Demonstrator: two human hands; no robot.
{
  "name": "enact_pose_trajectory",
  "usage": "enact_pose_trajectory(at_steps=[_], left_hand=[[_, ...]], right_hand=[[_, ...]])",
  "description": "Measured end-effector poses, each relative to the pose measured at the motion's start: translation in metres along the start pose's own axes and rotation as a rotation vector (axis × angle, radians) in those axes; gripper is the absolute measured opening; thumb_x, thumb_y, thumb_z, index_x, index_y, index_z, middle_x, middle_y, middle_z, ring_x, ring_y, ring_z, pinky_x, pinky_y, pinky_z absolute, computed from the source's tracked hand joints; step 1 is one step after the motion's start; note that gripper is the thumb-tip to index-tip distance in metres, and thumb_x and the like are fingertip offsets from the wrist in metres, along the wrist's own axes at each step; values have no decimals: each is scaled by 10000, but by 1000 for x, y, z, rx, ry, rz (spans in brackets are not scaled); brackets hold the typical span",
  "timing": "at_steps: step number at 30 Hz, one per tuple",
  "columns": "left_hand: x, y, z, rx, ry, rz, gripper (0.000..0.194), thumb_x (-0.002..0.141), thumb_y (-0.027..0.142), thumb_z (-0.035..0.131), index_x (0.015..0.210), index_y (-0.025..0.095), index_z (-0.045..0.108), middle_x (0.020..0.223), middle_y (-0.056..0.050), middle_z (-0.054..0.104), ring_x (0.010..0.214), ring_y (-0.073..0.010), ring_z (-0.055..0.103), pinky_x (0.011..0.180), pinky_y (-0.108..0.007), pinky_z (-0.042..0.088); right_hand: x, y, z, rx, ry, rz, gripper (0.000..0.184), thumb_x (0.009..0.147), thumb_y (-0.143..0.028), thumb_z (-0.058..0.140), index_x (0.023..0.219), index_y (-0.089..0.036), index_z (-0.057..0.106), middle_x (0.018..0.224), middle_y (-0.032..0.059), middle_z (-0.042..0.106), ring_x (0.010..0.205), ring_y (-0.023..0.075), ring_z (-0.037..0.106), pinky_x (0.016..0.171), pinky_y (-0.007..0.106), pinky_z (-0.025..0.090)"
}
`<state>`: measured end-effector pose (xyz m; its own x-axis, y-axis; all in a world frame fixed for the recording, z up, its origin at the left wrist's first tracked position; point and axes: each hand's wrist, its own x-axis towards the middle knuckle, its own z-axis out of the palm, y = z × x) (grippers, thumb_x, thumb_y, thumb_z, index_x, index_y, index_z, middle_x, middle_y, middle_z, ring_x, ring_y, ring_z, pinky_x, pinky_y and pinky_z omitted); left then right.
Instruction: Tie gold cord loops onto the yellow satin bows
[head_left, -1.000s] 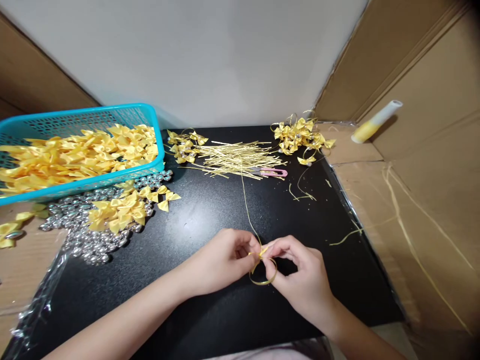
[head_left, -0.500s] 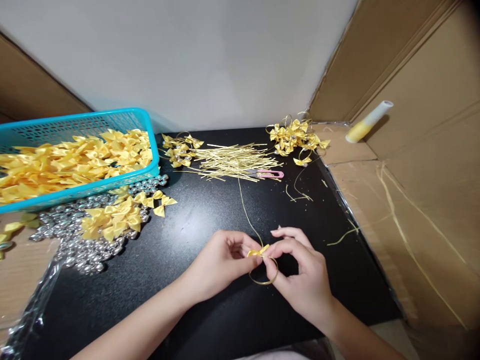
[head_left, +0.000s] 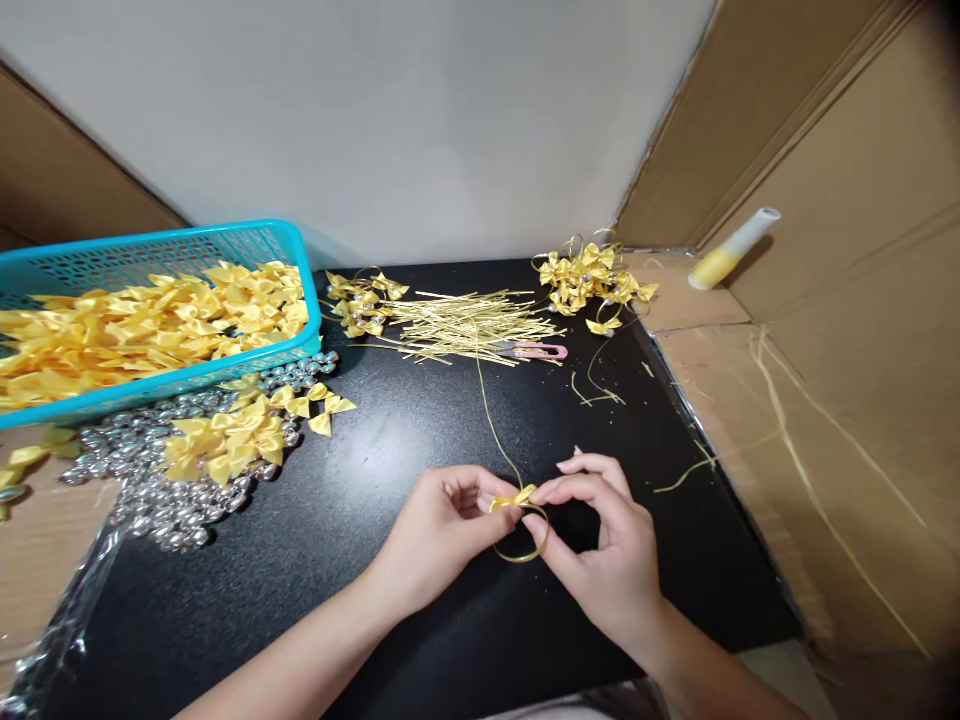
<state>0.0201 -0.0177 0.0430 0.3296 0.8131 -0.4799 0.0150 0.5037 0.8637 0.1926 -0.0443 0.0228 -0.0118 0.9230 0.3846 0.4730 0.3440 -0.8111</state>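
Observation:
My left hand (head_left: 435, 535) pinches a small yellow ribbon bow (head_left: 510, 500) between thumb and fingers, just above the black tabletop. Below the bow hangs a round loop of gold cord (head_left: 521, 559). My right hand (head_left: 611, 545) has its index finger and thumb at the bow's right end, around the cord, with the other fingers lifted and apart. A thin cord end (head_left: 491, 425) runs from the bow up toward a pile of cut gold cords (head_left: 465, 325). Fingers hide the middle of the bow.
Yellow bows fill a blue basket (head_left: 309, 290) at the left. Silver beads (head_left: 161, 510) and loose bows (head_left: 232, 435) lie before it. Pink-handled snips (head_left: 544, 351) rest by the cords. Corded bows (head_left: 585, 275) are heaped at the back right. A yellow-white tube (head_left: 735, 248) stands on cardboard.
The bow and its loop have shifted slightly left and up. My right fingers have spread a little and sit a bit farther apart around the cord.

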Motion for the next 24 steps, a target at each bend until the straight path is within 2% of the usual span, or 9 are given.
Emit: enact_pose_trajectory(at_steps=[7,15,24], left_hand=[[1,-2,0,-43,-15,-22,183,678,285,786,739,122,730,731,-51,755,634,-128,630,657,-245,479],[1,-1,-1,-47,-17,-44,186,659,278,794,724,120,724,711,-48,749,620,-122,620,644,-240,469],[2,2,-1,-55,-28,-60,158,663,257,760,737,119,737,712,-47,745,629,-127,626,656,-245,478]], right_hand=[[1,0,0,-3,-13,-9,161,777,-105,667,809,-252,610,741,4,709,857,221,584,761,364,523],[2,-4,1,12,-8,-3,149,777,-106,666,813,-241,618,742,12,697,834,213,591,742,351,534],[-1,0,3,112,-31,106,163,756,-67,642,781,-223,603,780,24,606,771,182,605,664,316,537]])
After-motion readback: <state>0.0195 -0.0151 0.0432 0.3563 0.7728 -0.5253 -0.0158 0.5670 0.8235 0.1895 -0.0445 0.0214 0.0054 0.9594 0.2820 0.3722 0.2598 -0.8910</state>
